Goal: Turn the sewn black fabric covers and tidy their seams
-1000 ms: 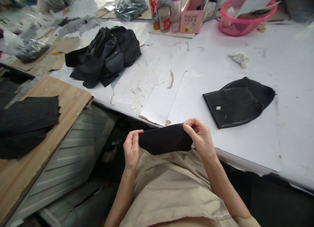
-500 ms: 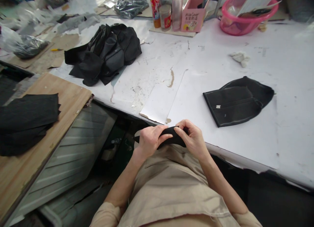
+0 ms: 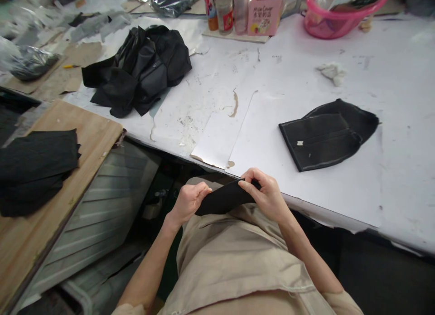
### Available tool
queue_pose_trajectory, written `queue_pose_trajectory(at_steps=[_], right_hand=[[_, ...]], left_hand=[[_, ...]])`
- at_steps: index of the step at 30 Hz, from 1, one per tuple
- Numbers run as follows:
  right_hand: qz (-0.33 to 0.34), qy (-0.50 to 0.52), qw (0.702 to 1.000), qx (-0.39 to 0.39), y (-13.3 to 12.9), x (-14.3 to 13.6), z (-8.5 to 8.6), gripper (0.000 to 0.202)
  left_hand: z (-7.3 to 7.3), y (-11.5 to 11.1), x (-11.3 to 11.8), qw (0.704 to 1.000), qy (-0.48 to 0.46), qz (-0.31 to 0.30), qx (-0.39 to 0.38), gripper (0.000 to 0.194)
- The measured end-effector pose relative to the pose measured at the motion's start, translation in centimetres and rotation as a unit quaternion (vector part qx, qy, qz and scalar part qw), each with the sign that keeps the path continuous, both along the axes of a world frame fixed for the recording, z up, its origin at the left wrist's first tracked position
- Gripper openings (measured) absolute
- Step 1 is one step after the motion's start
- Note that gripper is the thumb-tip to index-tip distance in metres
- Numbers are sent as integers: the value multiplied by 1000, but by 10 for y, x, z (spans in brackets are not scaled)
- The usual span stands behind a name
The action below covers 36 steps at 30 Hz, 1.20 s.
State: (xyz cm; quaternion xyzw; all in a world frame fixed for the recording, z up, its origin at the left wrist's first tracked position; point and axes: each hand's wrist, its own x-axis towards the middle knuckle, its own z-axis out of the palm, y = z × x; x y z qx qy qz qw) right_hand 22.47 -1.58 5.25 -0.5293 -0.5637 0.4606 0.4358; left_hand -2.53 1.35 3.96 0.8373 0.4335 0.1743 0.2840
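A black piece of material, fabric or leather, is stretched between my hands at the table's front edge, just above my lap. My left hand pinches its left end, fingers curled in. At the right end, my right hand grips the upper edge between thumb and fingers. On the table to the right lies a flat black sewn piece with a curved, pointed end and a small white tag. A heap of black pieces lies further back on the left.
Black cut pieces are stacked on a wooden board at the left. Along the back of the white-covered table stand a pink box, a glass jar and a pink basin. A crumpled white scrap lies nearer.
My left hand has moved left along the black piece, away from my right hand, so more of it shows, pulled out between them. The view has shifted slightly.
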Motion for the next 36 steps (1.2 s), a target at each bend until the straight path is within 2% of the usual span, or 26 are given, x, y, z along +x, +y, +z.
queue_pose_trajectory(at_steps=[2, 5, 8, 10, 17, 23, 29, 32, 36], right_hand=[[5, -3, 1000, -1, 3, -4, 1, 26], [6, -14, 1000, 9, 7, -11, 1, 26], [7, 0, 1000, 10, 9, -11, -1, 24], [10, 19, 1000, 0, 10, -8, -3, 23], [13, 95, 995, 14, 9, -1, -6, 20], [-5, 57, 997, 61, 10, -5, -9, 16], [4, 23, 997, 75, 11, -7, -11, 14], [13, 22, 997, 73, 13, -7, -12, 12], [13, 25, 997, 67, 13, -8, -12, 11]], left_hand=[[10, -3, 10, 1000, -15, 17, -15, 36], [20, -6, 38, 997, -49, 49, -26, 29], [20, -7, 62, 987, -113, 98, -61, 23], [19, -7, 70, 976, -154, 122, -98, 24], [19, -2, 72, 934, -260, 148, -197, 31], [15, -2, 76, 892, -311, 204, -256, 38], [12, 0, 80, 835, -353, 237, -349, 31], [13, 2, 82, 833, -347, 245, -355, 28], [18, 3, 84, 845, -320, 258, -342, 23]])
